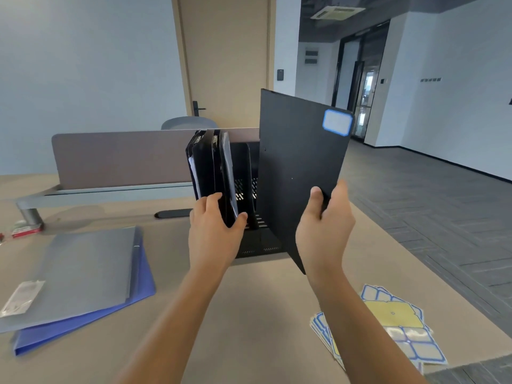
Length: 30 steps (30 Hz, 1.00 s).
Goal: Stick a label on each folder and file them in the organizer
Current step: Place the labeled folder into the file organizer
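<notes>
My right hand [325,217] pinches the black folder [302,167] at its lower edge, thumb on the near face, fingers wrapped behind. The folder stands upright, long axis running roughly 6 to 12, tipped a little toward 1. Its blue-edged label [337,122] sits at the top corner, toward 1 o'clock, facing me.

My left hand [216,217] curls round the filed folders [213,173] standing in the left of the organizer [245,173], thumb on their right face, seemingly pressing them toward 9 to hold a slot open.

Key relation: the free slot lies at about 10 o'clock from my right hand, between the two hands, just right of the filed folders. The held folder's left edge overlaps the organizer's right side in view; I can't tell whether it touches. The right hand is nearer and does the insert. My guess: the folder must shift toward 9 and drop toward 6, kept upright and parallel to the filed ones.

Still unfiled: grey folder [83,270] on a blue folder [138,289], flat on the desk [249,314] at 8 o'clock. Label sheets [393,325] lie at 4 o'clock.
</notes>
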Tool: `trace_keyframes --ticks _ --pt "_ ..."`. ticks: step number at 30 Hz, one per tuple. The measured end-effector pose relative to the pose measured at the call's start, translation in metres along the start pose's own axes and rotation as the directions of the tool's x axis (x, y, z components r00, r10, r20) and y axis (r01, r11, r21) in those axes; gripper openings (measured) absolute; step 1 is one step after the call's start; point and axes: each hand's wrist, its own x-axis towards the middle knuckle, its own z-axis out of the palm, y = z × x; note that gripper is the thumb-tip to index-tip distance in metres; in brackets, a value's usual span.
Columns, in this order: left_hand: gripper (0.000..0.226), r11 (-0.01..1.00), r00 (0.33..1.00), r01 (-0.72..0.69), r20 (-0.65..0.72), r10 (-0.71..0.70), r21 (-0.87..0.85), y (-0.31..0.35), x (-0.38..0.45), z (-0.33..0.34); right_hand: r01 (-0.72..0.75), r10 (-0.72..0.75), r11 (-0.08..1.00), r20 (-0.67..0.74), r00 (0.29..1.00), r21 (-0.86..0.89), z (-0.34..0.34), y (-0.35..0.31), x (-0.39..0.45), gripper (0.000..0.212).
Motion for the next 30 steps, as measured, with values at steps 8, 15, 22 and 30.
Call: trace_keyframes --ticks 8,15,22,30 --pt "0.095 0.993 0.989 0.11 -0.105 -0.106 0.039 -0.044 0.044 0.043 -0.008 0.01 0.998 0.034 0.999 -0.057 0.071 -0.001 0.016 0.021" --pt "0.128 1.0 0.985 0.024 -0.17 -0.027 -0.018 -0.055 0.07 0.063 0.01 -0.006 0.998 0.062 0.998 -0.066 0.124 0.017 0.026 0.02" --pt "0.132 0.993 0.98 -0.08 -0.177 0.093 0.081 -0.067 0.079 0.081 0.056 -0.057 0.998 0.073 0.996 0.017 0.156 0.032 0.036 0.018" --pt "0.124 0.981 0.969 -0.168 -0.166 0.183 0.101 -0.083 0.084 0.083 0.062 -0.065 0.997 0.093 0.994 0.035 0.189 0.04 0.05 0.026"
